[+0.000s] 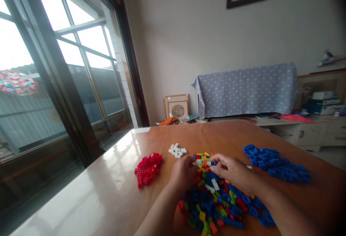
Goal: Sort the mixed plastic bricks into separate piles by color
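A mixed heap of toy building bricks (205, 207) in blue, red, green, orange, yellow and white lies in front of me on the wooden table. At the far part of this heap, my left hand (184, 171) is curled with its fingertips at a white brick (198, 163); its grip is partly hidden. Facing it from the right, my right hand (229, 167) has thumb and fingers drawn together over the bricks, a bit of blue showing at the tips. Whether that blue is held or lies behind cannot be told. Two white bricks (215, 184) lie nearer me in the heap.
Red bricks (148, 169) form a pile left of my hands, and a small group of white bricks (177, 150) lies beyond. Blue pieces (275, 164) are piled at the right. The table (116, 189) borders a large window; a cloth-covered object (245, 90) stands behind.
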Demonstrator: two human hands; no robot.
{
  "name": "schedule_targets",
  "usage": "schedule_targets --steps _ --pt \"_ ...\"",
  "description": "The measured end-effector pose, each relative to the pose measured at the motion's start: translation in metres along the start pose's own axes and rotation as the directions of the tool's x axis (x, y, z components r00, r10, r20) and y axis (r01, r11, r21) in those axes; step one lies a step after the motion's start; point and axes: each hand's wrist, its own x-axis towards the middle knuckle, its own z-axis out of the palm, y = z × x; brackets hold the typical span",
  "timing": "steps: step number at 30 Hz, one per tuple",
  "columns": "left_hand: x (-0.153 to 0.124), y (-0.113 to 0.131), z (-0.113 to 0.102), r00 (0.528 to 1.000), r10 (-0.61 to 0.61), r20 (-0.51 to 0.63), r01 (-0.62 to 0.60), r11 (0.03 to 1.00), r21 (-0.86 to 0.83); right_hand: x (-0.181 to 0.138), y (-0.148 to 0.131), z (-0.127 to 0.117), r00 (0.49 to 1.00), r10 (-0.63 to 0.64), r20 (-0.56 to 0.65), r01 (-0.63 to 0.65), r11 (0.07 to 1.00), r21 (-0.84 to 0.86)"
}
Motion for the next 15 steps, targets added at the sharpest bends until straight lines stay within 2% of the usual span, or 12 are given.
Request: schedule_targets --steps 3,7,10,15 --pt "0.008 -0.032 -0.007 0.976 -0.187 -0.109 0.199 0.974 0.107 0.001 0.001 -0.005 0.998 0.008 -0.055 -0.01 1.0 -0.022" --pt "0.013 -0.064 -0.008 0.925 -0.359 -0.127 0.369 0.927 0.068 0.001 0.002 -0.007 0.998 0.018 -0.062 -0.02 0.999 -0.028" --pt "0.014 -0.073 -0.008 0.904 -0.396 -0.16 0.412 0.908 0.074 0.002 0.004 -0.007 0.998 0.021 -0.065 -0.022 0.999 -0.023" --pt "0.016 -0.066 -0.012 0.94 -0.325 -0.103 0.34 0.915 0.218 0.001 0.002 -0.009 0.996 0.009 -0.09 -0.012 1.0 -0.029"
